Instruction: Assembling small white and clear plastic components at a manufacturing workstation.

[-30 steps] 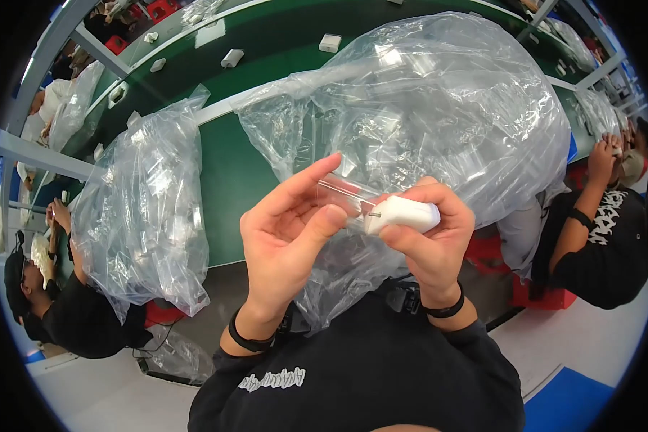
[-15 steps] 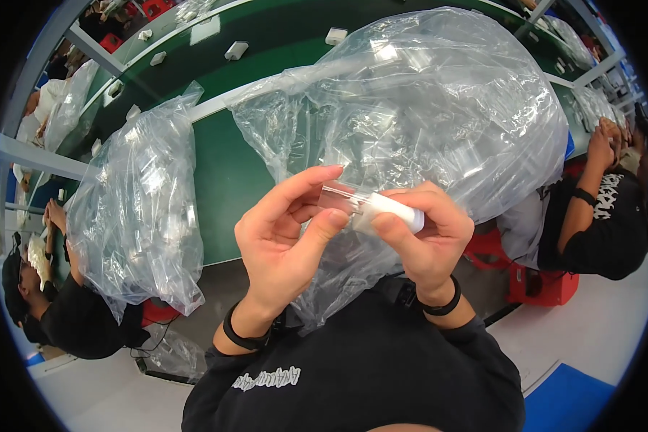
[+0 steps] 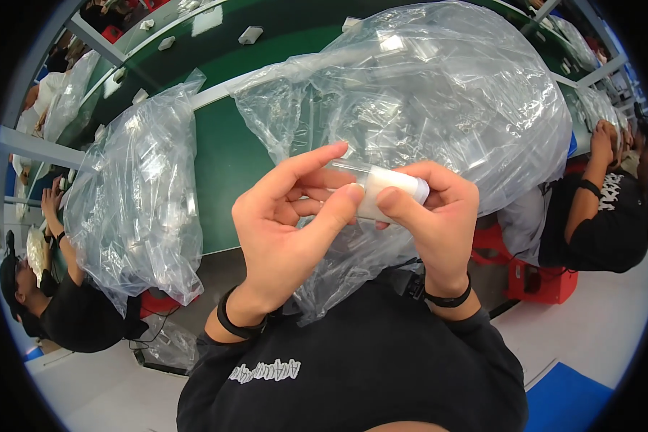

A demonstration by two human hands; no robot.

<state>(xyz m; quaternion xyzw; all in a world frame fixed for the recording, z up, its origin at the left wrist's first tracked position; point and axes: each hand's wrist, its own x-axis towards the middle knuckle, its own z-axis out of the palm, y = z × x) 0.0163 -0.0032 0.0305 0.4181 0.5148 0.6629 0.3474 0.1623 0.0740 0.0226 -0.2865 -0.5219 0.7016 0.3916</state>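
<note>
While the right hand [image 3: 445, 212] grips a white block [image 3: 394, 180] between thumb and fingers, the left hand [image 3: 277, 216] cups the far end of a clear plastic sleeve [image 3: 353, 168], index finger stretched out and the others half curled; whether it pinches firmly cannot be told. Block and sleeve meet between the hands, in front of a large clear bag [image 3: 475, 93]. The step looks like fitting one into the other; any further push would seemingly call for straight alignment and light pressure.

hands [image 3: 446, 212] hold a white block [image 3: 397, 181] — and a clear sleeve [image 3: 353, 167].
</note>
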